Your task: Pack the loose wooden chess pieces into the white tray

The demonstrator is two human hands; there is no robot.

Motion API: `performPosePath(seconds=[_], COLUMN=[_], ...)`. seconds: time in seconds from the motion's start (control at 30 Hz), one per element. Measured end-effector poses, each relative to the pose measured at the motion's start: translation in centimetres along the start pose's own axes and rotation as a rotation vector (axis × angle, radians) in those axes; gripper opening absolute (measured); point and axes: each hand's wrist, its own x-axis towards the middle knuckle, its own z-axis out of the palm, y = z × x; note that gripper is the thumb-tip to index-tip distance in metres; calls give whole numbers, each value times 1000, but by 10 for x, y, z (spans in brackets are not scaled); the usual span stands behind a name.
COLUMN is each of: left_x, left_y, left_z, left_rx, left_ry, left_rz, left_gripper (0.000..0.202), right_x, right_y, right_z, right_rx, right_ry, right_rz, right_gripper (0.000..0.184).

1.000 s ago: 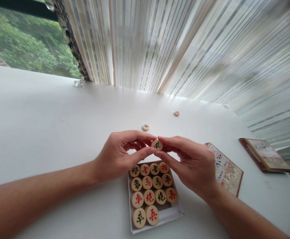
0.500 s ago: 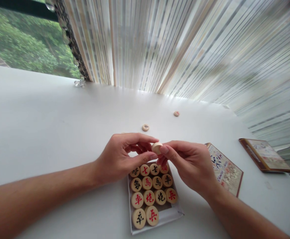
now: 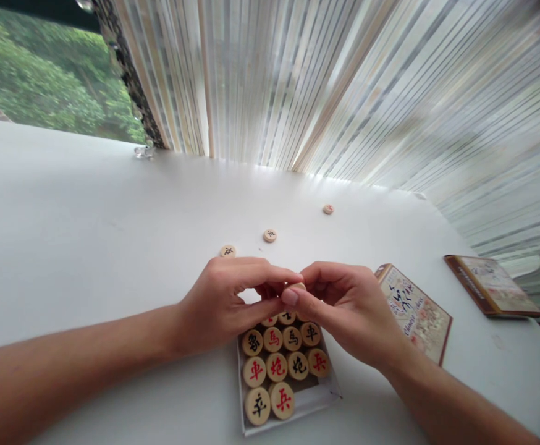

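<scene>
My left hand (image 3: pixel 226 300) and my right hand (image 3: pixel 344 306) meet above the far end of a white box (image 3: pixel 314 402). Together they pinch one round wooden chess piece (image 3: pixel 298 286), mostly hidden by the fingertips. Both hands are closed on it. The box lies on the white table (image 3: pixel 89 222) and holds several round wooden pieces (image 3: pixel 277 366) with red or black characters. My fingers cover the far row of them.
Three loose pieces lie farther out on the table: one (image 3: pixel 227 251) just beyond my left hand, one (image 3: pixel 270 235) past it, one (image 3: pixel 328 209) near the curtain. A printed box lid (image 3: pixel 413 312) and a second one (image 3: pixel 492 285) lie to the right. A striped curtain hangs behind.
The piece was held face up between both hands, then turned on edge. Both hands have since dropped closer to the box and closed over it, hiding the far row.
</scene>
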Motion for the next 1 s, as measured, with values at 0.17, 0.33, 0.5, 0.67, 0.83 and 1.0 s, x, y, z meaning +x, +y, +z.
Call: performPosePath(seconds=[0.17,0.33,0.5,0.67,0.83,1.0], left_x=[1,0,0,0,-1,-2], left_y=[2,2,0,0,1,2], left_z=[-3,-4,-3,-3,-4,-3], left_rx=[-73,-212,-199,-112,27,16], left_ry=[-35,-6,37,40,28,33], left_rz=[-35,-161,-154,-93,25,23], left_gripper=[21,22,22,19,20,23], right_x=[1,3,4,5,3,3], right_y=[-5,-2,-2,-6,-3,-7], right_z=[-1,-6,-6,0,2,1], right_rx=[-12,87,195,235,200,211], right_ry=[-20,-94,-134,-127,-94,-116], right_rz=[-59,-56,-4,43,106,57], right_gripper=[22,20,16,26,30,24])
